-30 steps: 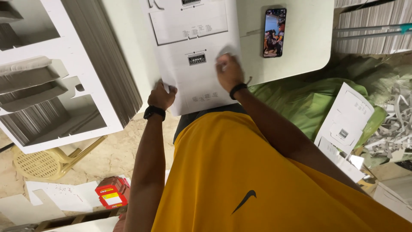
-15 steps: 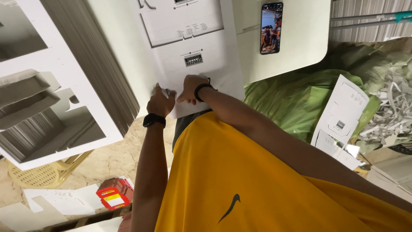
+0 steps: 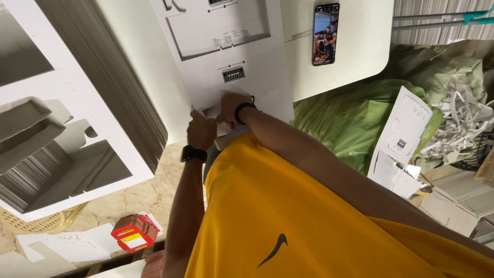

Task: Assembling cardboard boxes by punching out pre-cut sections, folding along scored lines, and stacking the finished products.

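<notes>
Both hands have drawn together at the near edge of the white die-cut sheet (image 3: 226, 62). Left hand (image 3: 201, 129) and right hand (image 3: 230, 105) pinch that edge, well apart from the phone (image 3: 325, 33).

Packaging workshop: stacked die-cut cardboard sheets (image 3: 108, 77)

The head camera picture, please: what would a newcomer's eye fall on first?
Most striking is the yellow shirt filling the lower middle. Above it, the left hand and right hand meet at the near edge of a large white die-cut cardboard sheet on the white table. A phone with a lit screen lies to the right on that table, and a tall stack of white sheets stands at the left.
</notes>
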